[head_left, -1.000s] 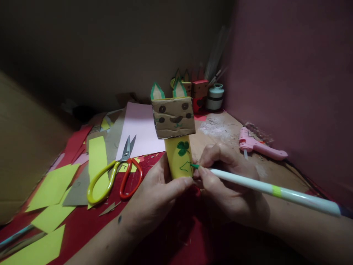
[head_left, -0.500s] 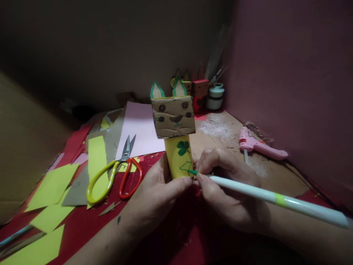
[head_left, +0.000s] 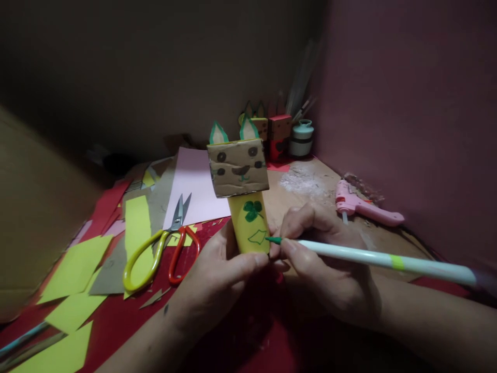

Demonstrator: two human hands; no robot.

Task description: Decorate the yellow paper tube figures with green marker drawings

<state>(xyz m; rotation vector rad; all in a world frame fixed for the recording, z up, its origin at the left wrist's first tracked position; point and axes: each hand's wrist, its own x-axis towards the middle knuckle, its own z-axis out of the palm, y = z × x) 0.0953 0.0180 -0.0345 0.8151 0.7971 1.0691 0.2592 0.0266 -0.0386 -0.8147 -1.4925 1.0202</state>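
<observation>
My left hand (head_left: 229, 267) is closed round the lower part of a cardboard animal figure (head_left: 238, 168), its thumb across the base. The figure has a brown box head with a drawn face, two green-edged ears and a yellow tube body (head_left: 248, 212). A filled green clover sits on the body above a green outlined shape. Pinched in my right hand (head_left: 322, 259) is a white felt-tip pen (head_left: 357, 253) with a green tip, which is at the right edge of the outline. Whether the tip touches the paper I cannot tell.
Scissors (head_left: 177, 223) with yellow and red handles lie at left among yellow paper pieces (head_left: 77, 267) and a pink sheet (head_left: 198, 181). A pink glue gun (head_left: 365, 207) rests at right. Behind stand a red figure (head_left: 279, 137) and a pale jar (head_left: 301, 139).
The figure has tilted and shifted slightly left. The outline on its body now looks closed at the right side. The pen tip has moved to that edge, and the pen lies flatter.
</observation>
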